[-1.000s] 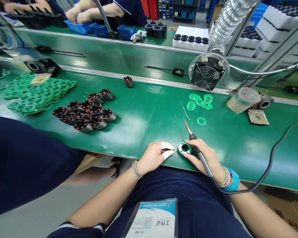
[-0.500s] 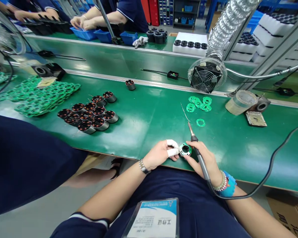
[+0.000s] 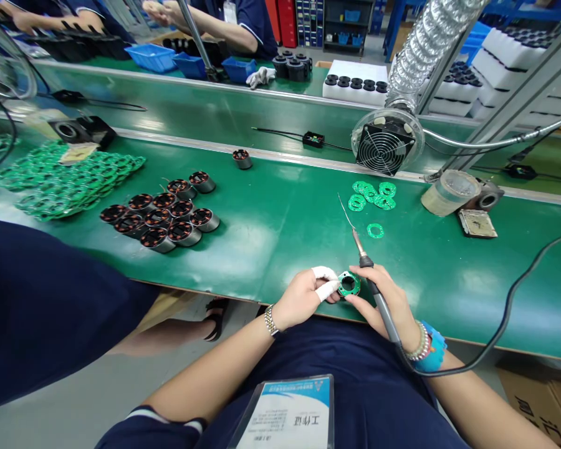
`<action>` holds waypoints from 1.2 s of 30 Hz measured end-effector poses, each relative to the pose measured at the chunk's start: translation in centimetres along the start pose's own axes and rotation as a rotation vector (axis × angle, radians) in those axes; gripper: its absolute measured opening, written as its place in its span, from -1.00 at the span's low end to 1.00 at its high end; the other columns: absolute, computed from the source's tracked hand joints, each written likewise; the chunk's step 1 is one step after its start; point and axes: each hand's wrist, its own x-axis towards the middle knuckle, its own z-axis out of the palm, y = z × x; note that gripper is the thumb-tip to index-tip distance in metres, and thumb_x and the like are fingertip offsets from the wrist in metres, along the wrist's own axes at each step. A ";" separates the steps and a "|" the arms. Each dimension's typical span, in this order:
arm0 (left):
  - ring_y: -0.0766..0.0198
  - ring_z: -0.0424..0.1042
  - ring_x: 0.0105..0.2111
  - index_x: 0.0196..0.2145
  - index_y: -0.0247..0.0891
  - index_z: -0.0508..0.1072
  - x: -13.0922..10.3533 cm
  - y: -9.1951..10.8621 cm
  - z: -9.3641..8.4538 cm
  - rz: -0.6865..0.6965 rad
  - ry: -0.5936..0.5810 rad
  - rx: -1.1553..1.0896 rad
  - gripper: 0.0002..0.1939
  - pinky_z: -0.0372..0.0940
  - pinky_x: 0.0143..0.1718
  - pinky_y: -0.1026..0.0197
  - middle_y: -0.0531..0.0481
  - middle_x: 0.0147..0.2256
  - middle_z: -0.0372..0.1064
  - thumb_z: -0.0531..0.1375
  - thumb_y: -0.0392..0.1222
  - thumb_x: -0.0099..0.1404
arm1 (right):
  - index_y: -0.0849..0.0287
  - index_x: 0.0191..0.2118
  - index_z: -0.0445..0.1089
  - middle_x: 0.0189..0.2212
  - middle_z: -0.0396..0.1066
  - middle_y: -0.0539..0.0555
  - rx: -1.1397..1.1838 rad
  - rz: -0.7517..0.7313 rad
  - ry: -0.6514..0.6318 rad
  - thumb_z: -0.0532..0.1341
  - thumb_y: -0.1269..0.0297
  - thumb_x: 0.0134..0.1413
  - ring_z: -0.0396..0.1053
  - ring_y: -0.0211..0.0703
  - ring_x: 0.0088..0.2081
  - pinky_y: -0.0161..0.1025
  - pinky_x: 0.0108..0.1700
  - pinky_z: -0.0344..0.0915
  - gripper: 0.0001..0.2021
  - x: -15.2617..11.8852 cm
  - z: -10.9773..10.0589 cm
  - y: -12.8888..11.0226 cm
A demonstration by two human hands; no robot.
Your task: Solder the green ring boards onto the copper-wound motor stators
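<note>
A green ring-shaped circuit board (image 3: 355,286), seemingly already seated, is held between the left hand (image 3: 303,296), white-covered fingertips (image 3: 327,290) closed at its edge, and the right hand (image 3: 393,299), half-curled around a grey-black pencil-shaped soldering iron (image 3: 380,300), while copper-wound metal cylinders (image 3: 158,218) left of the hands stand boardless.

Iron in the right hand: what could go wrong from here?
The right hand has the iron while its thumb and index finger flank the part, so adjusting the part could swing the iron. The iron's tip appears close to the wire and might snag it. If hot, it could also mark the loose board nearby.
</note>
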 end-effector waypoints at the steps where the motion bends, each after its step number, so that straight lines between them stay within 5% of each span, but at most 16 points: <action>1: 0.32 0.42 -0.48 -0.40 -0.33 0.38 0.1 0.0 0.0 -0.018 -0.018 -0.022 -0.80 0.34 -0.37 0.25 0.01 -0.53 0.38 0.20 -0.11 0.14 | 0.12 -0.05 0.27 -0.19 0.37 0.14 0.004 -0.026 0.028 0.19 0.38 0.05 0.33 -0.07 -0.13 -0.12 -0.11 0.34 -0.70 0.3 0.0 -0.1; 12: 0.33 0.40 -0.43 -0.36 -0.34 0.37 0.0 -0.6 -0.2 -0.013 -0.049 -0.104 -0.74 0.33 -0.28 0.22 0.01 -0.45 0.36 0.22 -0.07 0.14 | 0.15 -0.11 0.30 -0.41 0.39 0.09 -0.027 -0.210 -0.019 0.08 0.49 0.05 0.30 -0.06 -0.26 -0.06 -0.21 0.34 -0.74 2.1 1.5 -0.2; 18: 0.33 0.42 -0.44 -0.42 -0.34 0.34 0.0 -0.2 -0.3 -0.090 -0.077 -0.167 -0.73 0.32 -0.26 0.22 0.02 -0.49 0.38 0.26 -0.06 0.09 | 0.16 -0.17 0.33 -0.35 0.39 0.11 0.053 -0.083 0.048 0.12 0.50 0.04 0.30 -0.09 -0.21 -0.11 -0.18 0.32 -0.79 1.4 -0.2 -1.2; 21: 0.31 0.44 -0.44 -0.44 -0.36 0.35 0.1 0.0 -0.6 -0.153 -0.096 -0.167 -0.72 0.32 -0.27 0.21 -0.04 -0.49 0.41 0.27 -0.07 0.08 | 0.16 -0.25 0.37 -0.40 0.40 0.08 0.107 -0.006 0.056 0.13 0.49 0.06 0.33 -0.17 -0.33 -0.22 -0.31 0.32 -0.84 0.6 -1.7 -1.5; 27: 0.31 0.45 -0.44 -0.46 -0.37 0.36 0.4 0.0 -0.9 -0.193 -0.124 -0.176 -0.72 0.32 -0.28 0.22 -0.05 -0.49 0.43 0.30 -0.09 0.04 | 0.18 -0.15 0.40 -0.43 0.43 0.08 0.170 -0.022 0.043 0.18 0.49 0.02 0.35 -0.19 -0.42 -0.22 -0.38 0.31 -0.75 -0.8 -3.8 -1.6; 36: 0.31 0.44 -0.44 -0.47 -0.36 0.36 0.5 0.2 -1.0 -0.217 -0.134 -0.157 -0.78 0.30 -0.27 0.22 -0.04 -0.50 0.44 0.28 -0.15 0.04 | 0.21 -0.24 0.44 -0.47 0.41 0.06 0.258 0.052 -0.027 0.18 0.52 0.00 0.32 -0.22 -0.45 -0.24 -0.42 0.28 -0.81 -1.0 -4.3 -1.5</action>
